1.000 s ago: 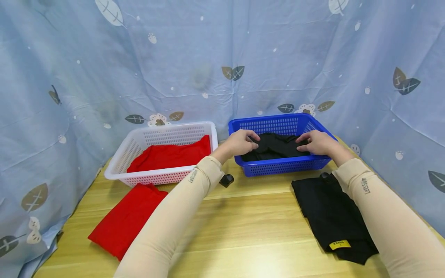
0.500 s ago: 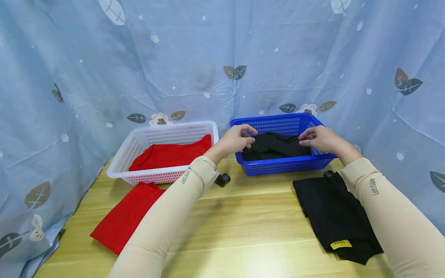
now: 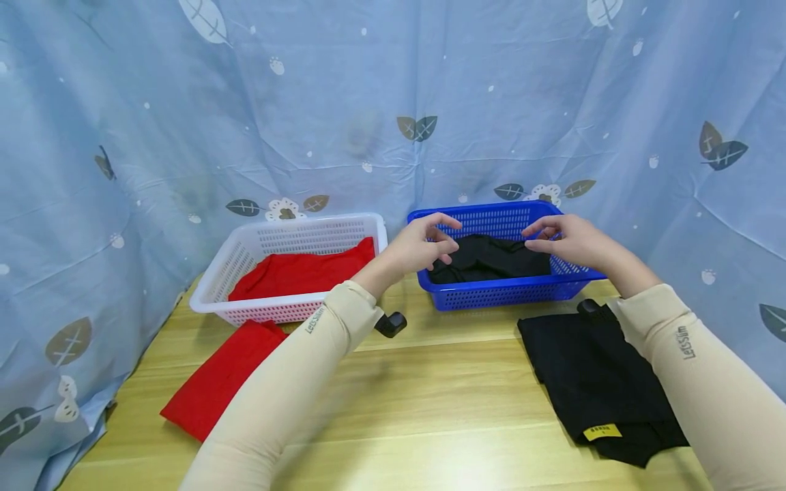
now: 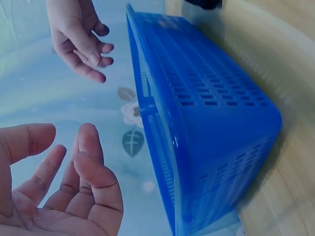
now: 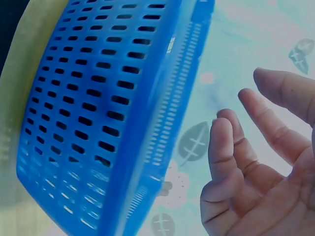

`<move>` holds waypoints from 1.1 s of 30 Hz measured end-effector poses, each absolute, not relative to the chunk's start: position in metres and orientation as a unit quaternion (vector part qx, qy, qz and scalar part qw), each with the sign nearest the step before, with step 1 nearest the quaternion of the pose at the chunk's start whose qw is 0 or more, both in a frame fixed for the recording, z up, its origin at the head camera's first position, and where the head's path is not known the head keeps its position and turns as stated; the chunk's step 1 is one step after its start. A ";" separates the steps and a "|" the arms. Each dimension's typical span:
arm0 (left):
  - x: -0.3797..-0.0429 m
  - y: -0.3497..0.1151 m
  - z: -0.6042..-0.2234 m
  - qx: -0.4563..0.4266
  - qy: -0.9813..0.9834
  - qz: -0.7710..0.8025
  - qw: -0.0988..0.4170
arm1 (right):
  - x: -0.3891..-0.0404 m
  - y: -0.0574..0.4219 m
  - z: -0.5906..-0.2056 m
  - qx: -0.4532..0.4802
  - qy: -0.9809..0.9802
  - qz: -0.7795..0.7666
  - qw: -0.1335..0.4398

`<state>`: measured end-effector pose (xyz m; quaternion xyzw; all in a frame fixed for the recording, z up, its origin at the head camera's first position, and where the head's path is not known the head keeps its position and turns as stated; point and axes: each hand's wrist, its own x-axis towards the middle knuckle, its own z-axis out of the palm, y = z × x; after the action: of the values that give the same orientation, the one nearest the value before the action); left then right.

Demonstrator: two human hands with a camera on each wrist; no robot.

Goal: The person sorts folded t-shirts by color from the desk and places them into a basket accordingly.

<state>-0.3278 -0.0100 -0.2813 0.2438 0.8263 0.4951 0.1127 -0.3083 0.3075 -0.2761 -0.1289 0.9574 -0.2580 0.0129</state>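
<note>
A blue plastic basket (image 3: 491,295) stands at the back right with a bunched black cloth (image 3: 485,258) inside. My left hand (image 3: 424,245) hovers above its left end, fingers loosely bent and holding nothing. Over the right end hangs my right hand (image 3: 568,239), also without anything between thumb and fingers. Both wrist views show air between each hand and the blue basket's rim (image 4: 162,108). In the right wrist view the basket's slotted side (image 5: 93,98) is beside the relaxed fingers.
A white basket (image 3: 211,300) holding red cloth (image 3: 301,271) stands to the left. Folded red cloth (image 3: 221,375) lies in front of it on the wooden table (image 3: 417,402). Folded black cloth (image 3: 595,382) with a yellow label (image 3: 602,432) lies front right. A patterned curtain (image 3: 344,88) hangs behind.
Both hands have risen a little from the blue basket, the right one also shifting right. The cloths and baskets keep their places; the view has shifted slightly.
</note>
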 end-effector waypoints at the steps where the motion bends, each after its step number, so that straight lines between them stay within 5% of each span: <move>1: -0.325 -0.010 -0.281 0.246 0.825 0.496 0.115 | -0.306 0.308 -0.275 -0.131 0.957 -0.260 0.011; 21: -0.265 -0.002 -0.313 0.329 0.781 0.493 0.198 | -0.230 0.346 -0.288 -0.146 0.955 -0.259 -0.007; 33: -0.230 0.023 -0.350 0.327 0.750 0.492 0.297 | -0.195 0.384 -0.324 -0.154 0.960 -0.232 0.040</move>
<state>-0.2299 0.0227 -0.3504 0.3267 0.7502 0.4920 0.2974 -0.1947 0.3840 -0.3236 -0.1535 0.9596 -0.2323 0.0404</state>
